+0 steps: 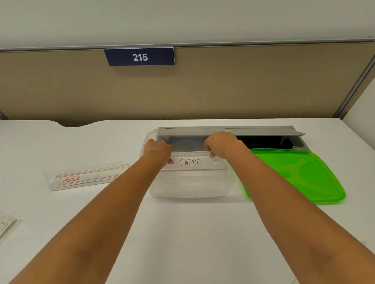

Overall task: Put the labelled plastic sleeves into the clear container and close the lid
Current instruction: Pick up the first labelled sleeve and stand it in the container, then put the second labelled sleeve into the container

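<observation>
Over the clear container (191, 185), both hands, left hand (157, 151) and right hand (220, 145), pinch the SIGMA sleeve (192, 162).

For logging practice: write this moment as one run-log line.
left hand, right hand: pinch SIGMA sleeve at clear container | green lid: off, beside container | second sleeve, third sleeve: on table

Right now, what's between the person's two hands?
The sleeve labelled SIGMA stretches between left hand and right hand, each pinching its top edge, at the clear container, seen in the head view.

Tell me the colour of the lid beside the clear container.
Bright green. The lid lies right of the clear container; head view shows it.
</observation>
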{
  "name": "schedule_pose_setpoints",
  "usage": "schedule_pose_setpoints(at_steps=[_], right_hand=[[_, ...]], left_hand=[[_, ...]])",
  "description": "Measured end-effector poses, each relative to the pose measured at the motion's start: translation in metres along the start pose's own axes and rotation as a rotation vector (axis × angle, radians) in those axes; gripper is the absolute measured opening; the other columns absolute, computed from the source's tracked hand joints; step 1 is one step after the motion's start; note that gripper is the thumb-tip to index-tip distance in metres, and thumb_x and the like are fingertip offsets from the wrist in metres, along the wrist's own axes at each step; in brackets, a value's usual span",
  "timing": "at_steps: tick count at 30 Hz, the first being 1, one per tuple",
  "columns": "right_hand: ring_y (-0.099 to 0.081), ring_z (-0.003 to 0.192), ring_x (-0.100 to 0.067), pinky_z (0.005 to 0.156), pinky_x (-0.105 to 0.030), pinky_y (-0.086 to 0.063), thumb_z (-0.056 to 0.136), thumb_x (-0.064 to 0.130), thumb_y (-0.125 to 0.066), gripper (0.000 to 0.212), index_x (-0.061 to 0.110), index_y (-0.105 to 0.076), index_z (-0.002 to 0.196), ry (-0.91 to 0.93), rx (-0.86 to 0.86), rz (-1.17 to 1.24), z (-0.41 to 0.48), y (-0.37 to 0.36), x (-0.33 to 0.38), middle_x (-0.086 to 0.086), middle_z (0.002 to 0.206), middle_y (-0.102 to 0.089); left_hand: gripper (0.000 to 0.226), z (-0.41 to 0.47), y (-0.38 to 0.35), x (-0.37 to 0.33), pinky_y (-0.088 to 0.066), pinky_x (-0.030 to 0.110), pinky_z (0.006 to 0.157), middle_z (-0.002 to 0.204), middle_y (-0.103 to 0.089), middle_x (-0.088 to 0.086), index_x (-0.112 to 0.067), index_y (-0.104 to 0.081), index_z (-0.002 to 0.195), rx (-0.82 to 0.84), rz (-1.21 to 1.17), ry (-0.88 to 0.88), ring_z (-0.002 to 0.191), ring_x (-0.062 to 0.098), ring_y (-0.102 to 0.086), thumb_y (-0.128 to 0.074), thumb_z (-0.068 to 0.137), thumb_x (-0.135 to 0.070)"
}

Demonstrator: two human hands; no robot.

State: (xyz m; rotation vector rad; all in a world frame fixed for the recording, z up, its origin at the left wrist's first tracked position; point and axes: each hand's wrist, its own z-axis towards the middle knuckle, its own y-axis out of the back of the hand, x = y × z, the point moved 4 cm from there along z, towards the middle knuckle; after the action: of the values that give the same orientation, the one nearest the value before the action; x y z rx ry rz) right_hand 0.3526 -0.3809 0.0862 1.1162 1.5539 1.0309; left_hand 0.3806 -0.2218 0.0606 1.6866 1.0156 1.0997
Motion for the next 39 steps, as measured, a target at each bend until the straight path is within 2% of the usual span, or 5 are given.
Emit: schedule_pose_setpoints(at_steps=[10, 25, 30, 35, 39], right_hand=[[-0.056, 0.118, -0.032, 0.093, -0.035, -0.045, 0.096, 0.012, -0.047, 0.033, 0.008, -0.053, 0.128, -0.016, -0.074, 0.018, -0.015, -0.002, -0.002, -0.013, 0.129, -0.057], [-0.051, 0.121, -0.034, 0.096, -0.041, -0.043, 0.102, 0.029, -0.033, 0.040, 0.005, -0.051, 0.128, -0.109, -0.183, 0.311, -0.113, -0.001, -0.004, -0.014, 0.134, -0.053], [-0.045, 0.130, -0.031, 0.104, -0.041, -0.041, 0.102, 0.029, -0.034, 0.044, 0.006, -0.044, 0.138, -0.144, -0.212, 0.385, -0.156, -0.006, 0.004, -0.012, 0.143, -0.047], [-0.039, 0.135, -0.028, 0.109, -0.039, -0.036, 0.101, 0.027, -0.038, 0.045, 0.009, -0.040, 0.143, -0.196, -0.317, 0.473, -0.203, -0.019, 0.005, -0.011, 0.146, -0.045], [-0.041, 0.132, -0.029, 0.107, -0.039, -0.037, 0.100, 0.024, -0.042, 0.044, 0.010, -0.043, 0.141, -0.273, -0.415, 0.581, -0.245, -0.042, -0.013, -0.012, 0.141, -0.049]], left_hand=[[0.048, -0.010, 0.003, -0.003, -0.043, 0.034, 0.093, 0.129, -0.055, 0.012, -0.011, -0.040, 0.136, -0.081, -0.039, -0.040, 0.116, 0.030, -0.055, -0.048, 0.096, -0.035], [0.043, -0.100, 0.011, 0.000, -0.044, 0.037, 0.085, 0.117, -0.063, 0.012, -0.018, -0.053, 0.127, -0.263, -0.310, 0.002, 0.106, 0.032, -0.059, -0.020, 0.103, -0.033], [0.050, -0.137, 0.007, -0.006, -0.040, 0.037, 0.090, 0.119, -0.065, 0.011, -0.014, -0.058, 0.122, -0.375, -0.355, -0.022, 0.108, 0.031, -0.059, -0.020, 0.102, -0.039], [0.045, -0.180, 0.001, -0.018, -0.032, 0.038, 0.108, 0.144, -0.047, 0.009, -0.014, -0.044, 0.138, -0.461, -0.469, -0.058, 0.130, 0.028, -0.045, -0.030, 0.101, -0.036], [0.041, -0.215, -0.004, -0.045, -0.030, 0.036, 0.112, 0.146, -0.045, 0.006, -0.015, -0.045, 0.137, -0.510, -0.645, -0.100, 0.136, 0.024, -0.040, -0.036, 0.101, -0.030]])
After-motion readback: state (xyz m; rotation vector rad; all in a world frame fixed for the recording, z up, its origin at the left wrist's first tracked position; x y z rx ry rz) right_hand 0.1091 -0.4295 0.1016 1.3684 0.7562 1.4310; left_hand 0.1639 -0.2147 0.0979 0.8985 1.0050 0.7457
